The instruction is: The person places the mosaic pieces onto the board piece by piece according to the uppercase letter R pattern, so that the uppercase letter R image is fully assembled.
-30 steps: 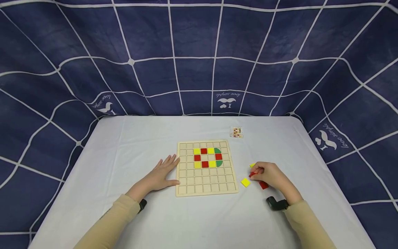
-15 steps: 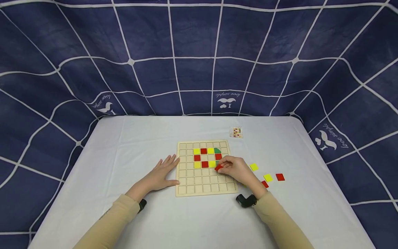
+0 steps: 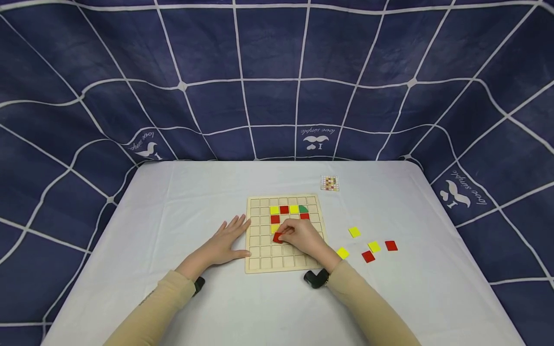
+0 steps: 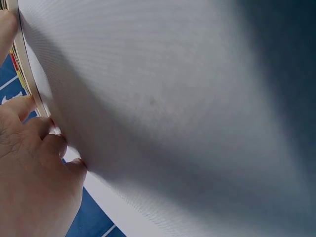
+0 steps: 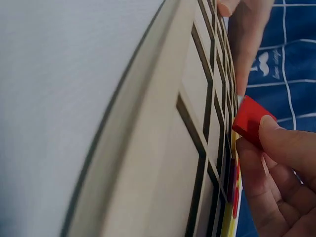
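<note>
A wooden grid board (image 3: pixel 259 264) lies on the white-covered table, with yellow, red and green tiles set in a ring in its upper middle. My right hand (image 3: pixel 300 235) pinches a red square tile (image 3: pixel 277 238) between thumb and fingers, just below the yellow tile (image 3: pixel 274 228) at the ring's lower left. In the right wrist view the red tile (image 5: pixel 253 121) is tilted, close over the board. My left hand (image 3: pixel 225 242) lies spread on the table, thumb and fingertips at the board's left edge. The right hand hides part of the ring's lower row.
Right of the board lie loose square tiles: a yellow tile (image 3: pixel 355 232), another yellow tile (image 3: pixel 374 246), a red tile (image 3: pixel 368 256), a second red tile (image 3: pixel 391 245) and one more yellow (image 3: pixel 343 253). A small printed pattern card (image 3: pixel 330 183) sits behind the board.
From the loose tiles at right, my right hand has carried a red tile leftward over the board to below the ring's lower-left corner. The left hand has stayed at the board's edge.
</note>
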`<move>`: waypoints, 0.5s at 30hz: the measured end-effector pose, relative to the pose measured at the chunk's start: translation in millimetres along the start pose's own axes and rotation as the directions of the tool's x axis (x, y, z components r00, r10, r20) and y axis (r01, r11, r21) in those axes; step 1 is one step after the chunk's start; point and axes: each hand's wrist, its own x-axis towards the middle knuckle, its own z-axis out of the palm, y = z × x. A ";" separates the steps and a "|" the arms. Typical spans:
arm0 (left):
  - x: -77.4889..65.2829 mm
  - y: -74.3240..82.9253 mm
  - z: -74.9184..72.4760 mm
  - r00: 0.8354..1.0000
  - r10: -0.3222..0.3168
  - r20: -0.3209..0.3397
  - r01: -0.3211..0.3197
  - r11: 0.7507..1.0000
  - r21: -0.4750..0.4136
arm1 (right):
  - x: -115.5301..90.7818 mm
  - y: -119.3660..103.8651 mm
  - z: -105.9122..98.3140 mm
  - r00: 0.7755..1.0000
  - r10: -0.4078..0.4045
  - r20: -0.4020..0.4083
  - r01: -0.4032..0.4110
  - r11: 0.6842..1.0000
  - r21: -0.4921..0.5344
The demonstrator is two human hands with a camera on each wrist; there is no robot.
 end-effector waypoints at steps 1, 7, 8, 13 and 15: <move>0.1 0.1 -0.1 1.000 -0.001 0.000 0.001 1.000 0.001 | 1.0 -0.5 1.2 1.000 -0.003 0.003 0.003 1.000 -0.014; 0.5 0.9 -0.5 1.000 -0.003 0.004 0.003 1.000 0.006 | 6.1 -1.9 6.1 1.000 -0.018 0.023 0.021 0.994 -0.103; 0.6 0.8 -0.5 1.000 -0.004 0.005 0.004 1.000 0.005 | 6.6 -2.5 6.5 0.999 -0.027 0.024 0.030 0.993 -0.116; 1.0 -0.6 -0.4 1.000 -0.009 0.009 0.009 1.000 0.010 | 8.2 -6.2 7.7 0.998 -0.067 0.015 0.069 0.980 -0.187; 0.7 -0.9 -0.5 1.000 -0.005 0.010 0.005 1.000 0.014 | 8.5 -7.7 8.5 0.998 -0.061 0.009 0.061 0.977 -0.206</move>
